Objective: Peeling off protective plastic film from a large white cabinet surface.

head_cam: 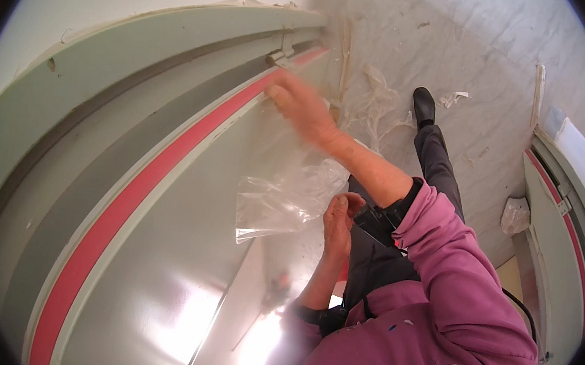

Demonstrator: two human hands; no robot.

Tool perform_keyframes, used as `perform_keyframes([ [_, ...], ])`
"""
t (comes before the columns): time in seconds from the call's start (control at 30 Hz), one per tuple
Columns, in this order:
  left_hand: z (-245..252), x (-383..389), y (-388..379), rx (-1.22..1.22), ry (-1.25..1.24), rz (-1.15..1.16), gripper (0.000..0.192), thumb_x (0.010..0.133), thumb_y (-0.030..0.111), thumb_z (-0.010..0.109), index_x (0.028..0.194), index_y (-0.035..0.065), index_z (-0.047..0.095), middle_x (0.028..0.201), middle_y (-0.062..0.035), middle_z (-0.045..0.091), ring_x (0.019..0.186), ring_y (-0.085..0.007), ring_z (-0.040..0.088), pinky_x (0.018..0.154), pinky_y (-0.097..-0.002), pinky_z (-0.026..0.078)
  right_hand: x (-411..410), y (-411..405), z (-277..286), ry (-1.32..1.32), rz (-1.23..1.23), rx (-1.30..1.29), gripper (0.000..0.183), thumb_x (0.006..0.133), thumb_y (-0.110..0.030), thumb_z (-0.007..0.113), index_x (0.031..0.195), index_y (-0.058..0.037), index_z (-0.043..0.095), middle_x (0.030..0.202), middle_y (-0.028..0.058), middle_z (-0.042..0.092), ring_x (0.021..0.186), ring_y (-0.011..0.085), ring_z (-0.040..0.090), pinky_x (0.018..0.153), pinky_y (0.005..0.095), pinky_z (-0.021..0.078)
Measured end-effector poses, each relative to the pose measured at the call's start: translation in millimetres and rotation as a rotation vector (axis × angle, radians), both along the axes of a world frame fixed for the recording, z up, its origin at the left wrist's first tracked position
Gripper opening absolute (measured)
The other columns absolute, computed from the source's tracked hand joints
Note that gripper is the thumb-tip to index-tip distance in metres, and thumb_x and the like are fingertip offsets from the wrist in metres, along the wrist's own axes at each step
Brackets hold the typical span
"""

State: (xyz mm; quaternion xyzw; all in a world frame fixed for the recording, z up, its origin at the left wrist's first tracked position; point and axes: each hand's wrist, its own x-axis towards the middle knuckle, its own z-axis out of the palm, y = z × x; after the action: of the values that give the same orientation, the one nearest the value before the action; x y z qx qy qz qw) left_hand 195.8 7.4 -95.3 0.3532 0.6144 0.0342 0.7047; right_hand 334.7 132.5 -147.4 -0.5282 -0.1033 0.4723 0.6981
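My right hand (300, 104) is at the upper part of the red strip (159, 169) along the pale green door's edge, just below a metal hinge (281, 54). It is blurred, with the thumb bent over the strip; whether the fingers hold anything cannot be made out. My left hand (339, 224) is lower, in front of my thighs, with its fingers curled. Crumpled clear plastic film (285, 200) hangs beside it against the door panel (168, 265). Whether the left fingers grip that film is unclear.
The door frame (143, 36) curves along the left. More plastic film (377, 101) and scraps lie on the marbled floor (485, 48) around my outstretched foot (424, 105). At right stands another door (557, 229) with a red-striped edge, a stone-like block (515, 215) beside it.
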Motion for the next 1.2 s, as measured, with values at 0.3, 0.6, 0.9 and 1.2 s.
perform_keyframes([
  [0.3,1.8,6.8,4.2,-0.048,-0.047,0.062,0.029,0.083,0.028,0.039,0.085,0.0011,0.049,0.076,-0.0053,0.052,0.069,-0.0118,0.050,0.064,-0.0232,0.040,-2.0,-8.0,0.4,0.135,-0.022,-0.067,0.025,0.080,-0.027,0.047,0.076,-0.0026,0.045,0.056,0.0003,0.042,0.048,0.0074,0.041,0.044,0.0225,0.0356],
  [0.6,-8.1,0.7,-3.8,0.393,0.025,-0.374,0.035,0.079,0.033,0.046,0.095,0.0009,0.045,0.086,-0.0067,0.053,0.077,-0.0127,0.052,0.070,-0.0255,0.041,-22.7,8.6,22.7,-0.031,-0.051,-0.284,0.028,0.076,-0.029,0.048,0.074,-0.0007,0.044,0.062,0.0038,0.045,0.055,0.0101,0.041,0.050,0.0248,0.0354],
  [0.9,-30.2,-35.6,-7.3,-0.124,-0.300,0.252,0.038,0.076,0.032,0.052,0.095,0.0006,0.045,0.076,-0.0023,0.050,0.066,-0.0081,0.048,0.059,-0.0208,0.040,-31.4,14.0,16.5,0.105,-0.202,-0.180,0.021,0.079,-0.014,0.046,0.065,-0.0023,0.035,0.053,0.0013,0.038,0.051,0.0091,0.035,0.046,0.0235,0.0329],
  [1.2,0.8,-0.5,18.2,0.188,0.076,-0.004,0.028,0.081,0.027,0.044,0.087,0.0006,0.047,0.070,-0.0029,0.050,0.061,-0.0081,0.046,0.058,-0.0199,0.038,-17.0,6.6,17.4,0.089,-0.235,-0.166,0.026,0.075,-0.024,0.045,0.066,0.0005,0.043,0.058,0.0056,0.042,0.055,0.0107,0.041,0.050,0.0260,0.0346],
])
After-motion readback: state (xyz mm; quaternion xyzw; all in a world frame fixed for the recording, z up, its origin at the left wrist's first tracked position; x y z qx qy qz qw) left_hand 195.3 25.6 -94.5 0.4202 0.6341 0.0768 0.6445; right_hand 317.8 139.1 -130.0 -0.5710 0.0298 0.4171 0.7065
